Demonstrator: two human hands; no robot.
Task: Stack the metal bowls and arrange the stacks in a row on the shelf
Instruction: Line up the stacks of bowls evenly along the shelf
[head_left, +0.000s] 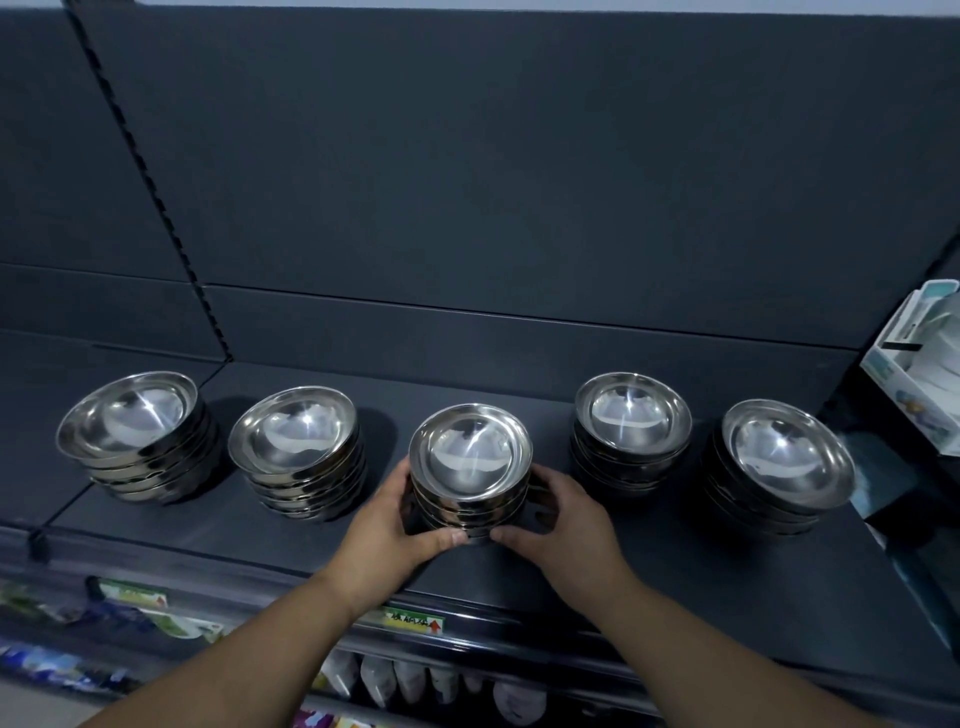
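Observation:
Several stacks of shiny metal bowls stand in a row on the dark shelf (675, 566). The middle stack (470, 457) sits slightly nearer the front edge than the others. My left hand (395, 525) wraps its left side and my right hand (558, 519) wraps its right side, thumbs meeting at the base. To the left stand the far-left stack (132, 431) and a second stack (298, 447). To the right stand another stack (631, 423) and the far-right stack (782, 462).
A white and teal boxed product (919, 364) stands at the right end of the shelf. A slotted upright (150, 171) runs up the dark back panel at the left. Price labels (413, 621) line the shelf's front edge, with packaged goods (410, 680) on the shelf below.

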